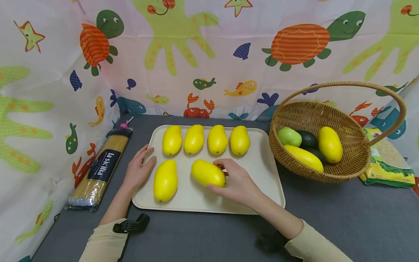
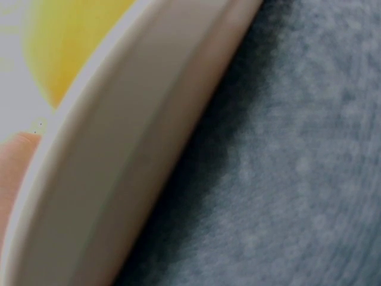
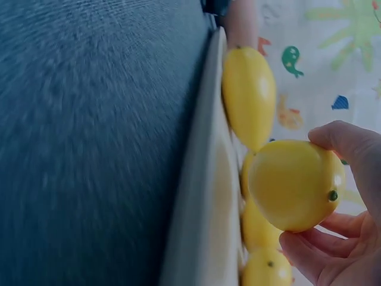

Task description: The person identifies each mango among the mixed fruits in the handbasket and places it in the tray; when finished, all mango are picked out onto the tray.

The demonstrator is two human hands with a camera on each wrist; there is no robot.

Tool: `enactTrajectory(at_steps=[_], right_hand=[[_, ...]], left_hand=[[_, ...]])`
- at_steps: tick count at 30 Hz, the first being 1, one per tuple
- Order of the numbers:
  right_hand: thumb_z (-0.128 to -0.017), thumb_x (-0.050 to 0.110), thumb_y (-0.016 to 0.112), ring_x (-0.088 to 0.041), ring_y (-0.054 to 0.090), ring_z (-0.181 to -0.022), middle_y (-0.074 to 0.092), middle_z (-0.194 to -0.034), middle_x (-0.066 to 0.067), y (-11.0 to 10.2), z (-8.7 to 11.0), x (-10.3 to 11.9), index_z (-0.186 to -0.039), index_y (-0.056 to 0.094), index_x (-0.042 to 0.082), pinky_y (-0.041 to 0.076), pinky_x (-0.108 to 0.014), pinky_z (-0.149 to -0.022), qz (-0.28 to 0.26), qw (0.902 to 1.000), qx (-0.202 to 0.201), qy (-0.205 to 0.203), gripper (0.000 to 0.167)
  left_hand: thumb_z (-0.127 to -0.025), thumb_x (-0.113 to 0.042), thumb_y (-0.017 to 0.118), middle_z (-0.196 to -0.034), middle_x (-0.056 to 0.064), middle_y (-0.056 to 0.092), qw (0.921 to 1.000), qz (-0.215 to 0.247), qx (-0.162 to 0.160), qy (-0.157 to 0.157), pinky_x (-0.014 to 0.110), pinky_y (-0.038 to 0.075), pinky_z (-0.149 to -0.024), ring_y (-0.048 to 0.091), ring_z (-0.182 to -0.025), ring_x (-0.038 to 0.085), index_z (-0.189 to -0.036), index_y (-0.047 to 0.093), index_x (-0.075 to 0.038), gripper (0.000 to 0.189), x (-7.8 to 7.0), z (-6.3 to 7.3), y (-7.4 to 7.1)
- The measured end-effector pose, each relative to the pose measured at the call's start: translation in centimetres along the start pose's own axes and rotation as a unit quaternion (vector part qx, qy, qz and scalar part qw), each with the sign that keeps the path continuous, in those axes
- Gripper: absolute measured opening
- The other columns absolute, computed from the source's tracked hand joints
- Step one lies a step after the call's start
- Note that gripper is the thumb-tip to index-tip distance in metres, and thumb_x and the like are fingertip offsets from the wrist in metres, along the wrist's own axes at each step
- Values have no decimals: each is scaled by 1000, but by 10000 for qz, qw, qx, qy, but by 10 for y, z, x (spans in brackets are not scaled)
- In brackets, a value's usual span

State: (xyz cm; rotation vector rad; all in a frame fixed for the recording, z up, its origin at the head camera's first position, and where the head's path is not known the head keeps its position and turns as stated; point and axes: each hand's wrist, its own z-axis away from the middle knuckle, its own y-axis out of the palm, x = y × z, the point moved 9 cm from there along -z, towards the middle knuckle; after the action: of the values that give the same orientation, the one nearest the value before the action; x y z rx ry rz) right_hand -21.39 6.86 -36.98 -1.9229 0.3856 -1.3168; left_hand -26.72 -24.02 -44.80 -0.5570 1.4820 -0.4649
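Observation:
My right hand [image 1: 240,183] grips a yellow mango [image 1: 208,173] over the middle of the cream tray [image 1: 258,174]. In the right wrist view, thumb and fingers pinch this mango [image 3: 292,185] from opposite sides, its small green stem spot showing. My left hand [image 1: 139,169] rests at the tray's left edge; the left wrist view shows only one fingertip [image 2: 18,158] past the rim. Beside it on the tray lies another yellow mango [image 1: 165,181]. Several more mangoes stand in a row along the tray's back, the leftmost mango [image 1: 172,140] nearest the left hand.
A wicker basket [image 1: 350,163] with a tall handle stands right of the tray, holding a green apple [image 1: 289,137], dark avocados [image 1: 307,139] and yellow mangoes [image 1: 330,145]. A spaghetti pack [image 1: 103,163] lies at the left. Behind the basket is a yellow-green bag [image 1: 389,167].

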Motion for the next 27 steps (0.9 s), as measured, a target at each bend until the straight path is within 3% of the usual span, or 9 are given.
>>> enactTrajectory(at_steps=[7,11,15,22,27], right_hand=[[-74,35,84,-13,54,-95,59,-114,0,18,-7,8,-124,57,10,51,-29,-82,162,9994,-149,-270,62],[-75,35,83,-15,52,-99,57,-115,-1,25,-9,8,-126,55,9,50,-32,-86,180,9992,-168,-306,64],[-78,38,80,-18,52,-108,51,-126,-4,30,-8,10,-132,52,12,48,-35,-95,402,9983,-124,-411,66],[-78,49,77,-20,56,-105,41,-143,-8,37,-5,19,-134,54,27,54,-34,-81,896,9938,44,-662,64],[-76,53,76,-18,54,-111,42,-143,-6,42,-1,23,-136,52,26,53,-35,-87,772,9931,306,-830,70]], left_hand=[[-100,-35,53,-160,6,24,10000,-21,-26,7,58,19,-114,20,-145,34,-147,44,-9,54,-1,0,0],[-100,-34,53,-160,6,24,10000,-21,-29,10,58,18,-114,20,-145,34,-147,44,-9,54,-1,1,0],[-100,-34,53,-160,6,24,10000,-35,-26,13,58,18,-114,20,-145,34,-147,44,-8,54,-1,1,-1],[-100,-34,53,-160,6,24,10000,-15,-67,17,56,19,-114,20,-145,34,-147,44,-8,54,-2,1,-2],[-100,-34,53,-160,7,25,10000,-14,-76,34,56,19,-114,21,-145,34,-146,44,-7,54,-3,1,-2]])
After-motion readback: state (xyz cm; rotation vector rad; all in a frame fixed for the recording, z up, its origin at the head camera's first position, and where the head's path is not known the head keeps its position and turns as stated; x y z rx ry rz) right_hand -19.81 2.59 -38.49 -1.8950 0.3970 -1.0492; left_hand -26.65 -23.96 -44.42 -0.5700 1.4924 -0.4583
